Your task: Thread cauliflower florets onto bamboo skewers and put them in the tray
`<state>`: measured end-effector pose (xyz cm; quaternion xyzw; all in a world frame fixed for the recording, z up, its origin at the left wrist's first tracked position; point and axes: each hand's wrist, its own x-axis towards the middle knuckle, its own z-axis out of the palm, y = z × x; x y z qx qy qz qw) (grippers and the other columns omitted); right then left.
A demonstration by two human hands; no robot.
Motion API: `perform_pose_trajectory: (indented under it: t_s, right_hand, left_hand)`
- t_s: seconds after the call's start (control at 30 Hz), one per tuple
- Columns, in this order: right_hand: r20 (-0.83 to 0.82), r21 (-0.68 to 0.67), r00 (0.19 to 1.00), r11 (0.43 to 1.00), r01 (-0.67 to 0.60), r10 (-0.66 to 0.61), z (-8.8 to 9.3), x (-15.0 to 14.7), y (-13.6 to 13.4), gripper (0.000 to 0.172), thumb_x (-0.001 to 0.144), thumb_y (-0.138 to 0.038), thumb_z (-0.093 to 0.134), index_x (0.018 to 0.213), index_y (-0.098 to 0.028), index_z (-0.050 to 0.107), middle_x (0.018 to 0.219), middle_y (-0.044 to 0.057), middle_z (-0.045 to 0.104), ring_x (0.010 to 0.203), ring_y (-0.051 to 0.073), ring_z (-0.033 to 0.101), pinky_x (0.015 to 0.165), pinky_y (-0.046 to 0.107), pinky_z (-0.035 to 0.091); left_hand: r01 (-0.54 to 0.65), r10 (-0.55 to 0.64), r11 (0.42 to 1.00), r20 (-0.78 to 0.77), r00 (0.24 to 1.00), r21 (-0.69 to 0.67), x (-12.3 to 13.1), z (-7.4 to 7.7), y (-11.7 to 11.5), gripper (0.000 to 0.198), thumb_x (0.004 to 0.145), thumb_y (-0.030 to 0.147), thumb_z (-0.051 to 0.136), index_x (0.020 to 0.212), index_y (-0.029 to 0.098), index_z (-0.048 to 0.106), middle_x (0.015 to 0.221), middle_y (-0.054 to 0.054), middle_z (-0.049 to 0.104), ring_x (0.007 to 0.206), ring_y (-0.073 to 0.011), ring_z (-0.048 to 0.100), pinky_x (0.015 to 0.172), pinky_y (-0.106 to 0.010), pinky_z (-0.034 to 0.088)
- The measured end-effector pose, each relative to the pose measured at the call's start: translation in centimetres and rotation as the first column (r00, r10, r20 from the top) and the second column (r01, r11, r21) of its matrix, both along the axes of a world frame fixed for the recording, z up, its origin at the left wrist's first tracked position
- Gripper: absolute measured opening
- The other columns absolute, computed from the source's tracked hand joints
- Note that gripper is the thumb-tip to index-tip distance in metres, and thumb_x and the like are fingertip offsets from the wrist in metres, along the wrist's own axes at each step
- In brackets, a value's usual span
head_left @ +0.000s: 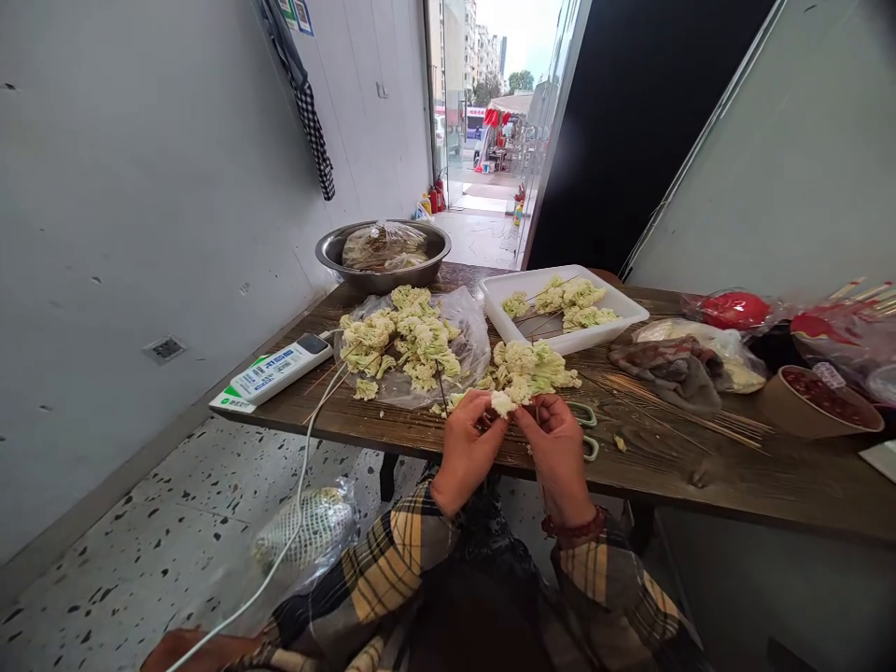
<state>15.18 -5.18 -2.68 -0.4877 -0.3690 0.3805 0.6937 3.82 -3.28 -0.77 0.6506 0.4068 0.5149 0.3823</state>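
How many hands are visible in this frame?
2: the left hand and the right hand, side by side at the table, both at a small cauliflower piece. Some fingers are partly hidden.

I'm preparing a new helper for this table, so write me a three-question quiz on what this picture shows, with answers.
1. On which of the wearer's own sides is the bracelet worn: A) left; B) right; C) both?
2. True or false: the metal bowl has a plastic bag in it.
3. Fill in: the left hand and right hand hold a piece of ____.

Key: 1. B. 2. True. 3. Cauliflower.
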Motion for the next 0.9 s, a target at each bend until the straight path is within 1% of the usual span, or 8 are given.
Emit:
perform_pose_trajectory:
  t_s: [0.1, 0.2, 0.3, 0.37, 0.47, 0.63, 0.73, 0.9]
  right_hand:
    - [0.052, -0.002, 0.998, 1.0, 0.026, -0.026, 0.0, -0.2, 0.0, 0.026, 0.068, -0.031, 0.072, 0.083, -0.019, 0.055, 0.078, 0.0, 0.062, 0.073, 0.013, 0.06, 0.069, 0.027, 0.049]
    - [0.085, -0.003, 0.995, 0.999, 0.048, -0.048, -0.1, -0.2, 0.1, 0.024, 0.069, -0.03, 0.07, 0.082, -0.019, 0.054, 0.076, 0.0, 0.061, 0.071, 0.013, 0.059, 0.068, 0.026, 0.048]
    - [0.136, -0.007, 0.987, 0.997, 0.083, -0.082, -0.1, 0.6, 0.5, 0.022, 0.071, -0.032, 0.069, 0.08, -0.019, 0.053, 0.075, -0.001, 0.059, 0.069, 0.013, 0.057, 0.066, 0.025, 0.048]
    - [0.182, -0.017, 0.98, 0.996, 0.085, -0.081, -0.1, 1.6, 0.9, 0.022, 0.071, -0.033, 0.069, 0.08, -0.019, 0.054, 0.076, 0.0, 0.059, 0.069, 0.013, 0.056, 0.064, 0.025, 0.047]
    - [0.252, -0.062, 0.968, 0.998, 0.014, 0.002, 0.0, 3.2, 1.2, 0.023, 0.072, -0.036, 0.069, 0.081, -0.018, 0.058, 0.074, 0.001, 0.061, 0.064, 0.014, 0.056, 0.054, 0.023, 0.045]
    - [0.294, -0.145, 0.941, 0.981, -0.129, 0.167, -0.2, 4.5, 0.2, 0.026, 0.079, -0.042, 0.062, 0.084, -0.017, 0.059, 0.062, -0.001, 0.059, 0.043, 0.009, 0.047, 0.04, 0.021, 0.036]
    - [0.345, -0.203, 0.912, 0.966, -0.158, 0.222, -0.8, 5.0, -1.3, 0.026, 0.082, -0.043, 0.06, 0.088, -0.018, 0.06, 0.054, -0.005, 0.051, 0.039, 0.008, 0.041, 0.038, 0.02, 0.031]
    - [0.438, -0.194, 0.845, 0.95, -0.244, 0.306, -2.3, 5.3, -3.0, 0.024, 0.085, -0.039, 0.057, 0.087, -0.017, 0.064, 0.053, -0.005, 0.049, 0.046, 0.01, 0.046, 0.045, 0.022, 0.036]
  left_hand:
    - [0.025, -0.021, 0.997, -0.051, 0.998, 0.074, 0.0, 0.4, -0.2, 0.006, 0.077, 0.015, 0.059, 0.073, 0.015, 0.064, 0.084, -0.005, 0.06, 0.077, -0.0149, 0.054, 0.063, -0.023, 0.041]
    - [0.063, -0.058, 0.995, -0.063, 0.996, 0.079, -0.1, 0.4, -0.5, 0.007, 0.079, 0.016, 0.058, 0.074, 0.015, 0.063, 0.086, -0.006, 0.061, 0.079, -0.0155, 0.054, 0.066, -0.024, 0.042]
    - [0.122, -0.124, 0.991, -0.035, 0.992, -0.058, -0.7, 0.1, -0.5, 0.013, 0.08, 0.025, 0.06, 0.073, 0.015, 0.063, 0.078, -0.005, 0.06, 0.074, -0.0152, 0.054, 0.065, -0.025, 0.042]
    - [0.181, -0.166, 0.957, 0.083, 0.983, -0.225, -1.3, -0.2, -0.2, 0.018, 0.08, 0.033, 0.062, 0.077, 0.015, 0.063, 0.075, -0.004, 0.061, 0.069, -0.0144, 0.056, 0.064, -0.025, 0.043]
    - [0.234, -0.124, 0.889, 0.284, 0.951, -0.394, -2.5, -0.3, 0.8, 0.025, 0.077, 0.038, 0.065, 0.082, 0.014, 0.064, 0.077, -0.004, 0.063, 0.062, -0.0109, 0.055, 0.06, -0.023, 0.044]
    - [0.245, -0.047, 0.859, 0.408, 0.912, -0.45, -3.8, -0.2, 2.3, 0.029, 0.071, 0.037, 0.072, 0.083, 0.012, 0.067, 0.07, -0.001, 0.061, 0.054, -0.0077, 0.051, 0.055, -0.023, 0.045]
    - [0.275, -0.017, 0.84, 0.483, 0.875, -0.467, -4.0, 0.0, 2.8, 0.032, 0.067, 0.035, 0.075, 0.088, 0.011, 0.068, 0.071, -0.002, 0.062, 0.056, -0.008, 0.053, 0.056, -0.023, 0.047]
    - [0.39, -0.055, 0.796, 0.586, 0.808, -0.463, -4.1, 0.4, 3.8, 0.028, 0.067, 0.03, 0.077, 0.084, 0.011, 0.067, 0.071, -0.002, 0.062, 0.058, -0.0072, 0.053, 0.061, -0.024, 0.05]
